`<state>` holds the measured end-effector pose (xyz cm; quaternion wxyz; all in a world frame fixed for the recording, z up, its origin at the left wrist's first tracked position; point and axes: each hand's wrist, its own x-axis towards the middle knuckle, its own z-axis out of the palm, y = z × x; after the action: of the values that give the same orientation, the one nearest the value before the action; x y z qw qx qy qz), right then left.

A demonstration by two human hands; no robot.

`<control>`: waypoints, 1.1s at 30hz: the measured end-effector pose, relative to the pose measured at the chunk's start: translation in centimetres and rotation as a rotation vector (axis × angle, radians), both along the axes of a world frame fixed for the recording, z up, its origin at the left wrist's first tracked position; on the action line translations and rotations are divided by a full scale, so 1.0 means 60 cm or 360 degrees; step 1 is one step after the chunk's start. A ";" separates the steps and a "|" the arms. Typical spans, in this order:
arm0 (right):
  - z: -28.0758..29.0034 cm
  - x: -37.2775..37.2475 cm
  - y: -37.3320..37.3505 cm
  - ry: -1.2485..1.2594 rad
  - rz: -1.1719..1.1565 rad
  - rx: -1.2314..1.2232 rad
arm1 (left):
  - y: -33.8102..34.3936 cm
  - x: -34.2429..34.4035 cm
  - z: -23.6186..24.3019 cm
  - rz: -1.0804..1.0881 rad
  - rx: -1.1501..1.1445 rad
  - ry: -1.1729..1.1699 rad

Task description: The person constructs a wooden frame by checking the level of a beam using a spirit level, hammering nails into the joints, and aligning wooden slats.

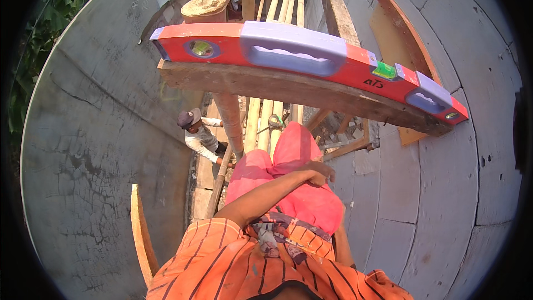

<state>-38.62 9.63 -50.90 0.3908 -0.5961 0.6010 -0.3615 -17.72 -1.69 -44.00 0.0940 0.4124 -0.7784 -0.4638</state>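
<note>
A red spirit level (pixel 222 44) with purple grips and green vials lies along a thick wooden beam (pixel 277 84) in front of me. Neither of my hands touches it. My left hand (pixel 317 173) rests over my thigh in red trousers (pixel 294 147), fingers loosely curled, with nothing visible in them. Down beside my right thigh runs my right arm (pixel 343 244); the hand at its end is hidden. Beyond my knees, a small round dark and green object (pixel 275 121) sits on bamboo poles (pixel 252 125).
Lower left, a person (pixel 201 136) in a cap and pale shirt works beside a round post (pixel 229 122). A grey wall (pixel 100 133) curves on my left, a grey block wall (pixel 444 189) on my right. Wooden framing (pixel 338 8) rises ahead; a pointed plank (pixel 141 233) stands near my left.
</note>
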 end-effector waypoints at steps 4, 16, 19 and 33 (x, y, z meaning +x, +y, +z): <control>-0.002 -0.002 0.010 -0.0040 0.0010 0.0027 | -0.002 0.008 0.043 -0.0113 -0.0097 -0.0300; 0.128 -0.035 0.012 -0.0366 0.0287 0.0455 | 0.003 0.011 0.046 0.0082 -0.0070 -0.0234; 0.143 -0.049 0.017 -0.0414 0.0317 0.0605 | 0.002 0.000 0.042 0.0056 -0.0020 -0.0244; 0.109 -0.003 0.012 -0.0574 0.0246 0.0516 | -0.005 0.001 0.037 0.0232 -0.0087 -0.0170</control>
<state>-38.80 10.35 -44.37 0.6086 -0.4958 0.5243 -0.3301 -17.67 -1.98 -41.76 0.0973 0.4894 -0.7626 -0.4116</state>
